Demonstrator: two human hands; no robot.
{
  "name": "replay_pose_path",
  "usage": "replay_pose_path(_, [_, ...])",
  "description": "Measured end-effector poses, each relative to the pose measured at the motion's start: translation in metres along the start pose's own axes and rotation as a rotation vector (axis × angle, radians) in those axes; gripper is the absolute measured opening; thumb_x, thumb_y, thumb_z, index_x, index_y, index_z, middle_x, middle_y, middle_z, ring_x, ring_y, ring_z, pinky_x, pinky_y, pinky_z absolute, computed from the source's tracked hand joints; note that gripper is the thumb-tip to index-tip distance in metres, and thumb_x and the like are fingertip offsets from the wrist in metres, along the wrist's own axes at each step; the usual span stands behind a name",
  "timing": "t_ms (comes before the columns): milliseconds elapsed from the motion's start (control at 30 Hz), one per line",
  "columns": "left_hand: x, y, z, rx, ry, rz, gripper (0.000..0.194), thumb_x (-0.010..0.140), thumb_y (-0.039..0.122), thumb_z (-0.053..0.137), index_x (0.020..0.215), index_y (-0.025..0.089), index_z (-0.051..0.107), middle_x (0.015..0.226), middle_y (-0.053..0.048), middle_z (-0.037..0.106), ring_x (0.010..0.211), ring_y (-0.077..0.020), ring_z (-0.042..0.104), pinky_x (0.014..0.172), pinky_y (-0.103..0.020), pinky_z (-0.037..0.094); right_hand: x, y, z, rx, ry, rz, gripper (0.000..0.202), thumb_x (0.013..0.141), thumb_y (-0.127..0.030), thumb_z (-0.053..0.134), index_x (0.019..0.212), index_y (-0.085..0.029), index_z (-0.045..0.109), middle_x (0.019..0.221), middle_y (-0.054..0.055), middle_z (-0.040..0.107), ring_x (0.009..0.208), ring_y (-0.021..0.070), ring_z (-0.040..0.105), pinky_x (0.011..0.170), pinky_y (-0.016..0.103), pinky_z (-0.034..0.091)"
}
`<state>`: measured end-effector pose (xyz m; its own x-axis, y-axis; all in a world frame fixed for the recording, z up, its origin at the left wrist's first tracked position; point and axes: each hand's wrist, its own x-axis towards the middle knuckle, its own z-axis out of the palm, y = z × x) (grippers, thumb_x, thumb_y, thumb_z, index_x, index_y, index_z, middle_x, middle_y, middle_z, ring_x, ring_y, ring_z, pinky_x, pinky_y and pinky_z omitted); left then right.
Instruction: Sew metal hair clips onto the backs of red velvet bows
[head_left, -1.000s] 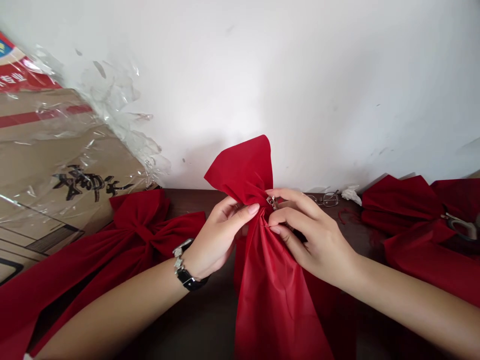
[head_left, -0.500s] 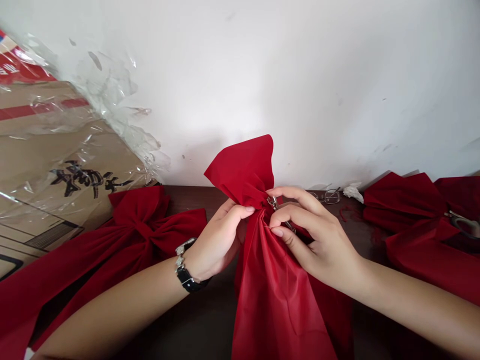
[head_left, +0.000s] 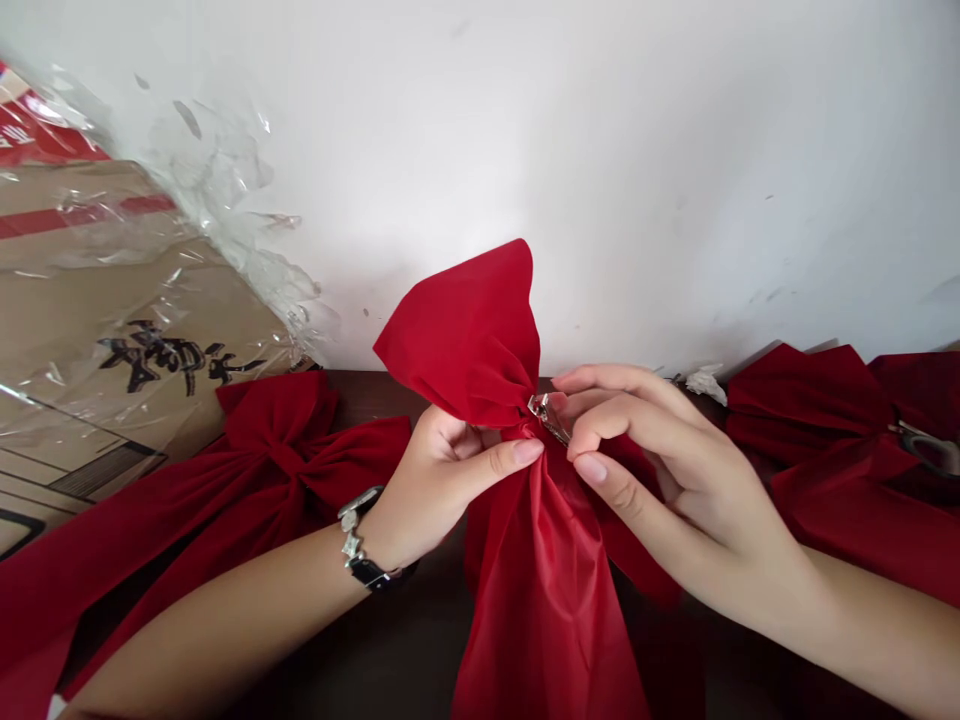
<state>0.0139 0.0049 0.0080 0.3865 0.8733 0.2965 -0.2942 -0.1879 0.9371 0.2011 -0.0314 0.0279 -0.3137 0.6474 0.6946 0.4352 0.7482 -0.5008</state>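
Observation:
A red fabric bow (head_left: 472, 340) stands gathered at its middle, its long tails hanging toward me. My left hand (head_left: 450, 465) pinches the bow just below the gathered knot, thumb in front and fingers behind. At the right side of the knot is a small metal clipper (head_left: 550, 415), its jaws against the fabric. My right hand (head_left: 660, 460) is curled around the clipper's lower end, with thumb and index fingertips close together. Part of the clipper is hidden behind those fingers.
A finished-looking red bow (head_left: 285, 460) lies at the left, before a plastic-wrapped cardboard box (head_left: 150, 290). More red fabric (head_left: 810, 400) with scissors (head_left: 926, 447) lies at the right. A white wall (head_left: 637, 180) rises behind the dark table (head_left: 375, 640).
The bow has tilted left and its top is higher. My left thumb has shifted right, below the knot. My right hand has moved slightly right, showing more of the clipper's jaws.

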Motion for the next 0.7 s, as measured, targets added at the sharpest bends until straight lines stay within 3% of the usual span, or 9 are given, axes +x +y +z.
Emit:
replay_pose_path(100, [-0.005, 0.006, 0.002, 0.098, 0.01, 0.023, 0.018, 0.074, 0.019, 0.075, 0.091, 0.024, 0.074, 0.094, -0.003, 0.075, 0.091, -0.0212, 0.07, 0.083, -0.032, 0.057, 0.0, -0.007, -0.006, -0.094, 0.066, -0.051, 0.012, 0.089, -0.009, 0.054, 0.087, -0.019, 0.059, 0.085, 0.003, 0.066, 0.083, 0.0135, 0.065, 0.072, 0.024, 0.054])
replay_pose_path(200, [-0.01, 0.012, 0.004, 0.18, -0.012, 0.041, 0.021, 0.076, 0.019, 0.073, 0.096, 0.024, 0.075, 0.095, -0.004, 0.076, 0.09, -0.0231, 0.072, 0.083, -0.035, 0.059, -0.003, -0.012, -0.009, -0.224, 0.09, -0.097, 0.012, 0.087, -0.008, 0.057, 0.084, -0.019, 0.059, 0.073, -0.001, 0.068, 0.062, 0.01, 0.063, 0.056, 0.022, 0.05])
replay_pose_path(400, [-0.014, 0.013, 0.007, 0.285, 0.035, 0.106, 0.018, 0.073, 0.012, 0.074, 0.086, 0.024, 0.075, 0.092, -0.002, 0.077, 0.089, -0.0227, 0.072, 0.081, -0.032, 0.059, -0.012, -0.014, -0.006, -0.408, 0.094, -0.193, 0.012, 0.088, -0.009, 0.058, 0.08, -0.019, 0.059, 0.066, -0.001, 0.068, 0.061, 0.0129, 0.066, 0.051, 0.025, 0.048])
replay_pose_path(700, [-0.015, 0.012, 0.011, 0.393, 0.082, 0.2, 0.024, 0.07, 0.007, 0.075, 0.086, 0.025, 0.076, 0.097, -0.001, 0.077, 0.094, -0.0219, 0.072, 0.088, -0.033, 0.059, -0.016, -0.011, -0.002, -0.466, 0.082, -0.215, 0.015, 0.087, -0.008, 0.059, 0.079, -0.021, 0.057, 0.069, -0.001, 0.067, 0.064, 0.0139, 0.065, 0.051, 0.029, 0.045])
